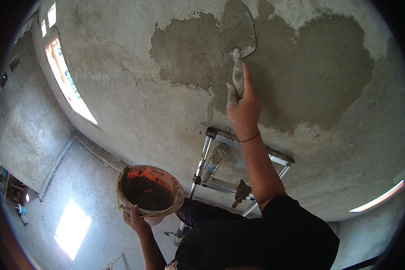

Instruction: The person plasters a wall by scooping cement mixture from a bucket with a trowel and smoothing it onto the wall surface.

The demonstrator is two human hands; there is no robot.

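My right hand (245,110) is closed around the handle of a mortar-caked trowel (238,29). The trowel's blade lies against the wall (121,76), between two dark patches of wet mortar: a smaller one on the left (184,51) and a larger one on the right (317,74). Low on the left, my left hand (137,220) grips the rim of an orange bucket (177,191), tilted so that its inside shows. Grey mortar (146,193) sits in the bucket, and its walls are smeared with it.
Below my right arm stands a metal ladder (205,150), with a plastic bottle (213,163) and a dirty rag-like piece (242,193) on it. A window opening (69,81) is at the left. The concrete floor (99,180) lies far below, sunlit in one spot.
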